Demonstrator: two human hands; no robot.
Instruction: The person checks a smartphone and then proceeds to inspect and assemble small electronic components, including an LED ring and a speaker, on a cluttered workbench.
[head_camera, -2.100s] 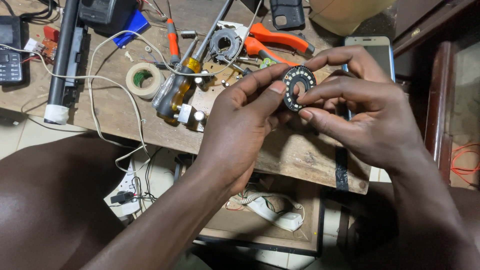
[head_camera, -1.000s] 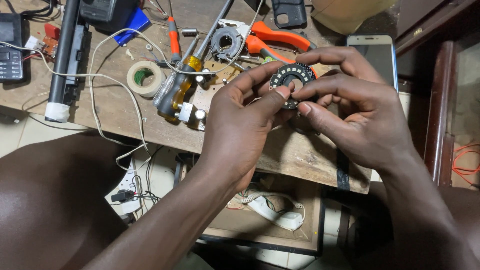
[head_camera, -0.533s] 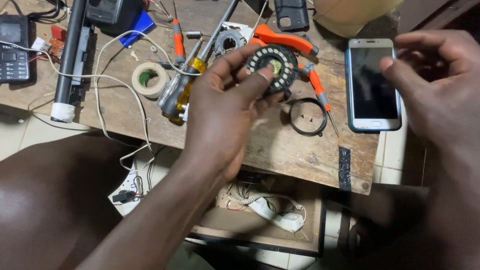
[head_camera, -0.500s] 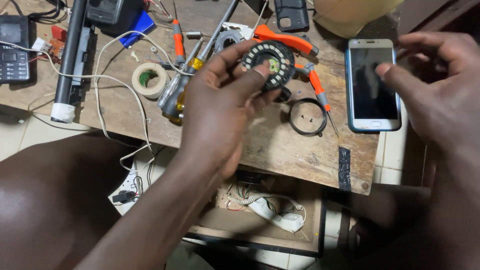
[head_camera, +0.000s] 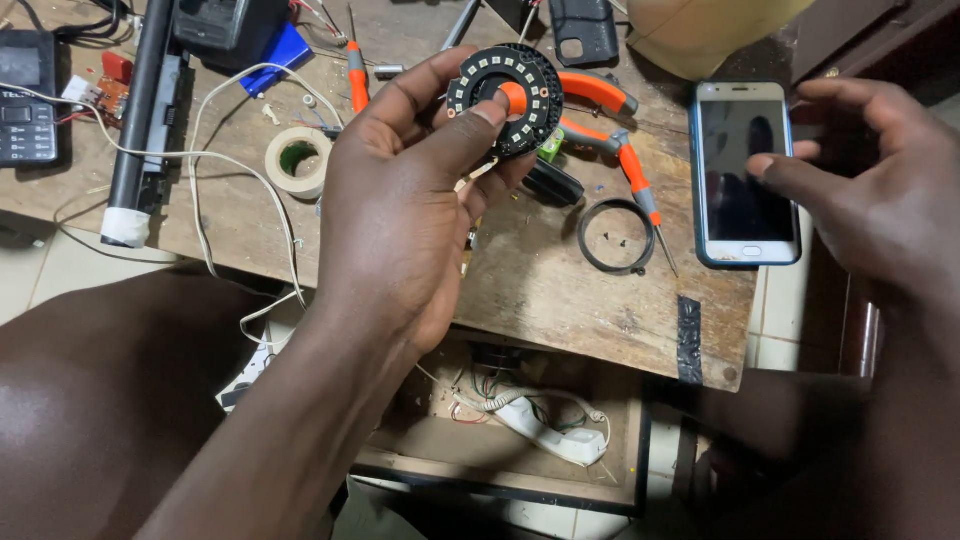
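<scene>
I pinch the black ring-shaped LED board (head_camera: 510, 95) in my left hand (head_camera: 400, 210), thumb pressed across its front edge and fingers curled behind it, so it is held up above the wooden workbench (head_camera: 540, 290) with its ring of small pale LEDs facing me. Through its centre hole shows the orange of the pliers (head_camera: 600, 100) lying on the bench behind it. My right hand (head_camera: 870, 200) holds nothing, fingers spread and loosely bent, hovering just beside the smartphone (head_camera: 745, 170), which lies face up with a dark screen. Between my hands a plain black ring (head_camera: 615, 235) lies flat on the wood, an orange-handled screwdriver (head_camera: 640, 190) running across its rim. Further left sit a roll of pale tape (head_camera: 298, 160) and a white cable (head_camera: 200, 180). Below the bench edge an open drawer (head_camera: 520, 450) holds tangled wires
</scene>
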